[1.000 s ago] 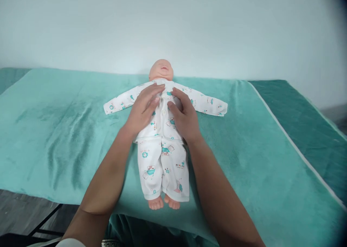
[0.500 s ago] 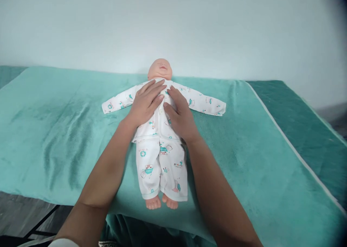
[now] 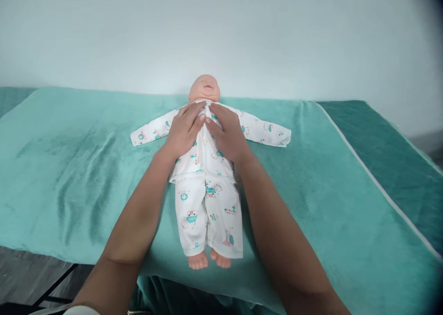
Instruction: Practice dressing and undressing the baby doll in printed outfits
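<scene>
A baby doll (image 3: 204,88) lies on its back, head toward the wall and bare feet toward me. It wears a white printed long-sleeved top (image 3: 218,167) and matching trousers (image 3: 194,213), its sleeves spread out to both sides. My left hand (image 3: 185,129) rests flat on the left side of the upper chest, fingers stretched. On the right side of the chest lies my right hand (image 3: 226,130), its fingers also extended. The two thumbs nearly meet over the top's front opening, just below the neck. Neither hand grasps anything.
A light green plush blanket (image 3: 86,167) covers the bed under the doll, wrinkled at the left. A darker green cover (image 3: 391,153) shows at the right. The pale wall (image 3: 221,38) stands behind. Dark metal legs (image 3: 55,282) show at lower left.
My right hand has moved up the chest and inward, closer to my left hand. My left hand stays on the chest with a slight shift. The doll's head has not moved.
</scene>
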Action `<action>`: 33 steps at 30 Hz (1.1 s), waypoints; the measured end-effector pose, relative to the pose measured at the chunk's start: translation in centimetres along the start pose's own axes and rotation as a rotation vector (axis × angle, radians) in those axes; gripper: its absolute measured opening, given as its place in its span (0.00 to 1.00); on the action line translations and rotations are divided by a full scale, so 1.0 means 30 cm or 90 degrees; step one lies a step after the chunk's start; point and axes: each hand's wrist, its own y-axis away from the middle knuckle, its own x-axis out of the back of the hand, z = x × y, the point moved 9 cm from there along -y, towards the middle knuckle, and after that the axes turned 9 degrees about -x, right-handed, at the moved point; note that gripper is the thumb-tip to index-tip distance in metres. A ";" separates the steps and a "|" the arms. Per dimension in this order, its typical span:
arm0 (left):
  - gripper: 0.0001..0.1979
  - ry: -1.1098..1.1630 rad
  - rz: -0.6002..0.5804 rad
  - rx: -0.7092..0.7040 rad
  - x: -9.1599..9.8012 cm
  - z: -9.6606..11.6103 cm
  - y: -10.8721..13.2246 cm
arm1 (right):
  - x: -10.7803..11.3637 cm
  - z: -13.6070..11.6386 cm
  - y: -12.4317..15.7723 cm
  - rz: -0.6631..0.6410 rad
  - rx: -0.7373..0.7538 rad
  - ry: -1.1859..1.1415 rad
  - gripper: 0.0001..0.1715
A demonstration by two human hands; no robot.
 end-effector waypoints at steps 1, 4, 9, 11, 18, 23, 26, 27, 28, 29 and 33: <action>0.32 -0.001 -0.002 0.000 -0.001 0.000 0.000 | 0.001 0.007 -0.011 0.002 0.000 -0.004 0.26; 0.32 -0.004 -0.006 0.003 -0.003 -0.002 0.001 | 0.002 0.029 -0.039 0.004 0.003 -0.019 0.26; 0.31 -0.002 -0.005 -0.003 -0.003 0.004 -0.003 | -0.012 0.055 -0.062 -0.022 0.017 -0.022 0.30; 0.31 0.007 -0.001 -0.001 -0.003 0.002 -0.002 | -0.019 0.061 -0.065 -0.036 0.014 -0.019 0.30; 0.28 0.012 0.058 0.080 0.024 -0.087 0.065 | 0.001 0.123 -0.053 -0.001 -0.042 -0.049 0.37; 0.25 -0.194 0.044 0.200 0.094 -0.176 0.184 | 0.063 0.247 0.010 0.095 -0.138 0.089 0.34; 0.27 -0.294 0.001 0.239 0.147 -0.210 0.261 | 0.112 0.292 0.065 0.104 -0.150 0.215 0.31; 0.29 -0.315 -0.005 0.257 0.169 -0.224 0.289 | 0.132 0.308 0.084 0.095 -0.155 0.249 0.31; 0.30 -0.331 -0.005 0.280 0.194 -0.241 0.318 | 0.155 0.330 0.102 0.085 -0.167 0.278 0.32; 0.31 -0.342 0.000 0.305 0.219 -0.260 0.346 | 0.181 0.355 0.121 0.077 -0.182 0.303 0.32; 0.31 -0.366 0.037 0.398 0.296 -0.331 0.434 | 0.293 0.460 0.182 0.078 -0.211 0.395 0.31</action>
